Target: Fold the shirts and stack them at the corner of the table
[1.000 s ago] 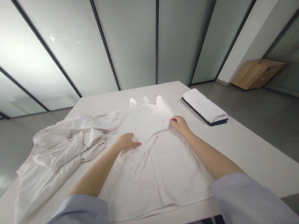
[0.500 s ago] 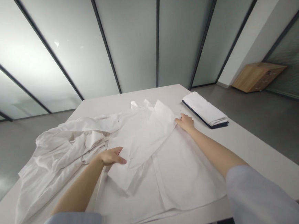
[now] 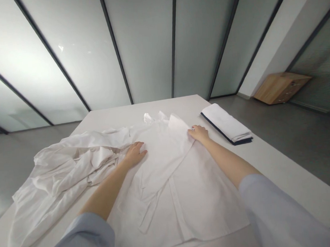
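A white button shirt [image 3: 184, 190] lies spread on the white table [image 3: 286, 178], collar at the far end. One sleeve is folded diagonally across its front. My left hand [image 3: 135, 153] rests flat on the shirt's left shoulder area, fingers stretched out. My right hand [image 3: 199, 133] sits at the shirt's right shoulder, where the sleeve fold starts, fingers curled on the cloth edge.
A heap of crumpled white garments [image 3: 57, 177] covers the table's left side. A folded white stack on a dark piece [image 3: 228, 124] lies at the far right. Glass wall panels stand behind; a wooden cabinet [image 3: 282, 87] sits on the floor to the right.
My left hand moved up from the lower sleeve end to the shirt's left shoulder and lies flat. The sleeve now rests flatter across the front. My right hand stayed at the right shoulder.
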Available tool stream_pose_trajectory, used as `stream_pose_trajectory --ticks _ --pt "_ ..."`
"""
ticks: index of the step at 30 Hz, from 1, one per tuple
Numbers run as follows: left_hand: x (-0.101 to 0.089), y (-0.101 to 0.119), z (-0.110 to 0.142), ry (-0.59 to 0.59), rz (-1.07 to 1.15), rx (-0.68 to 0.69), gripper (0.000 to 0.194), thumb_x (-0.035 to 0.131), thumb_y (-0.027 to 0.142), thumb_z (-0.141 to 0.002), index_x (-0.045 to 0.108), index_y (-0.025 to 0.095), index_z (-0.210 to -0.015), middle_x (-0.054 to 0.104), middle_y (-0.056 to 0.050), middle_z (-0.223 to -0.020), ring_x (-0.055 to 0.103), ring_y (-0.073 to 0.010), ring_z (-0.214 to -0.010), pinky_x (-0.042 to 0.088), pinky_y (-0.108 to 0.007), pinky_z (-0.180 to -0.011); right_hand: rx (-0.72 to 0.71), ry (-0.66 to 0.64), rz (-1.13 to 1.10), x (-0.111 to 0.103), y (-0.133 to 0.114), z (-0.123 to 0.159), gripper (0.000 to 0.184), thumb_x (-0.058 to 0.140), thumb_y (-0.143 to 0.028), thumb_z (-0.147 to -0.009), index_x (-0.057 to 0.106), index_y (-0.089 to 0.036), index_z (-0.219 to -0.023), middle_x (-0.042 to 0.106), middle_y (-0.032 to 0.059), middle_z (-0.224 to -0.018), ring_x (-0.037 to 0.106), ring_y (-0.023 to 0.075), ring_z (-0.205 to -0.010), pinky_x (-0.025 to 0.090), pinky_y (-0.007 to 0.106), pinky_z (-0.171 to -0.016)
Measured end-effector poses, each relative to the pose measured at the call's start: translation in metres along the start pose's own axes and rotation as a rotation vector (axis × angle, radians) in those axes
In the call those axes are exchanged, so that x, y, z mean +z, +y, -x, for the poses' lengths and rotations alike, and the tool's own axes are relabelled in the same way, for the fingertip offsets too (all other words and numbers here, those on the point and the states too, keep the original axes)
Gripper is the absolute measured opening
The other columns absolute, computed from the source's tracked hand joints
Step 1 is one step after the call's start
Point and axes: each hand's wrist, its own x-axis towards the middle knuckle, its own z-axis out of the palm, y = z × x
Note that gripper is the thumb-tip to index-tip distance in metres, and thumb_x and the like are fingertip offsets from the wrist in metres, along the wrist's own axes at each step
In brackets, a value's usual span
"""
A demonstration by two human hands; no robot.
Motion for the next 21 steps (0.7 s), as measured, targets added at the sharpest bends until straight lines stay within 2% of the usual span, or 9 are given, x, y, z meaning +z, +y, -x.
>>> stream_pose_trajectory --ticks 2,5,9,14,18,21 --pt "0.010 0.010 -0.004 0.006 -0.098 -0.009 0.051 0.046 0.039 -0.091 0.050 0.016 -0.136 0.046 -0.015 -0.148 0.041 -0.0271 -0.137 0.032 -0.041 -0.113 0.001 -0.022 0.008 -0.002 -0.012 -0.007 0.048 0.046 -0.048 -0.091 0.065 -0.016 -0.121 0.064 0.0182 -0.122 0.058 0.0329 -0.113 0.043 0.043 -0.092" --pt "0.019 0.017 -0.001 0.006 -0.171 -0.031 0.053 0.040 0.041 -0.094 0.046 0.016 -0.141 0.038 -0.016 -0.153 0.035 -0.0303 -0.141 0.030 -0.046 -0.114 -0.026 -0.076 0.021 -0.003 -0.021 -0.018 0.042 0.046 -0.045 -0.092 0.069 -0.016 -0.112 0.068 0.0184 -0.115 0.061 0.0314 -0.108 0.046 0.040 -0.086" --pt "0.021 0.017 0.010 -0.013 -0.173 -0.032 0.055 0.039 0.043 -0.095 0.043 0.019 -0.144 0.035 -0.015 -0.155 0.032 -0.0299 -0.144 0.029 -0.046 -0.114 0.005 -0.058 0.057 -0.001 -0.015 -0.030 0.034 0.043 -0.030 -0.093 0.071 -0.017 -0.107 0.070 0.0171 -0.110 0.065 0.0280 -0.104 0.048 0.036 -0.080" --pt "0.019 0.018 0.016 -0.026 -0.173 -0.018 0.056 0.037 0.044 -0.095 0.042 0.017 -0.145 0.034 -0.015 -0.156 0.031 -0.0300 -0.144 0.028 -0.045 -0.114 0.098 -0.036 0.041 0.003 -0.008 -0.045 0.033 0.044 -0.027 -0.091 0.068 -0.016 -0.112 0.069 0.0173 -0.112 0.064 0.0284 -0.105 0.048 0.036 -0.080" --pt "0.017 0.021 0.016 -0.040 -0.179 -0.020 0.057 0.036 0.044 -0.096 0.042 0.017 -0.145 0.034 -0.015 -0.156 0.030 -0.0301 -0.144 0.027 -0.045 -0.115 0.061 -0.028 -0.096 0.004 -0.026 -0.060 0.040 0.045 -0.030 -0.090 0.058 -0.013 -0.125 0.067 0.0175 -0.113 0.062 0.0288 -0.105 0.046 0.036 -0.084" --pt "0.017 0.022 0.016 -0.047 -0.186 -0.026 0.057 0.036 0.044 -0.096 0.041 0.017 -0.146 0.033 -0.014 -0.157 0.029 -0.0292 -0.145 0.026 -0.044 -0.115 0.025 -0.010 -0.129 0.004 -0.039 -0.070 0.045 0.048 -0.022 -0.088 0.050 -0.012 -0.132 0.067 0.0168 -0.112 0.063 0.0278 -0.102 0.045 0.034 -0.083"
